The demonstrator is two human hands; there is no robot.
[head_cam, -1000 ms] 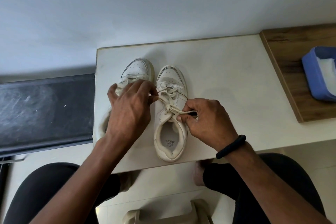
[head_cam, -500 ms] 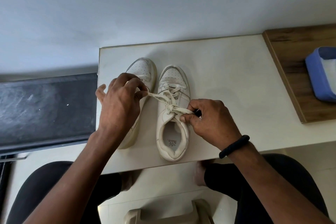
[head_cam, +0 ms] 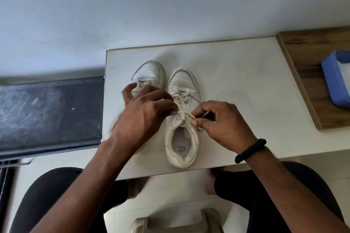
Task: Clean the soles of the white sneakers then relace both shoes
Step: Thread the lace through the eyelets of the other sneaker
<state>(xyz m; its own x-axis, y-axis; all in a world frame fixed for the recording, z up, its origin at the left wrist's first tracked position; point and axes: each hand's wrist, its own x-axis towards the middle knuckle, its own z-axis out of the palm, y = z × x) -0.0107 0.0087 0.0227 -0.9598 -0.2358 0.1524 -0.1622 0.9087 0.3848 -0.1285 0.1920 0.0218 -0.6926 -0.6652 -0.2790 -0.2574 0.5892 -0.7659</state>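
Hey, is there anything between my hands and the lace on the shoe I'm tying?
Nothing visible. The left hand and right hand both pinch the lace at the knot on the right sneaker. The left sneaker sits beside it, partly hidden behind the left hand, not blocking the work.

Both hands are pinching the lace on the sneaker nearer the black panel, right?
No. In the head view the left hand and right hand pinch the lace of the right sneaker, the one farther from the black panel.
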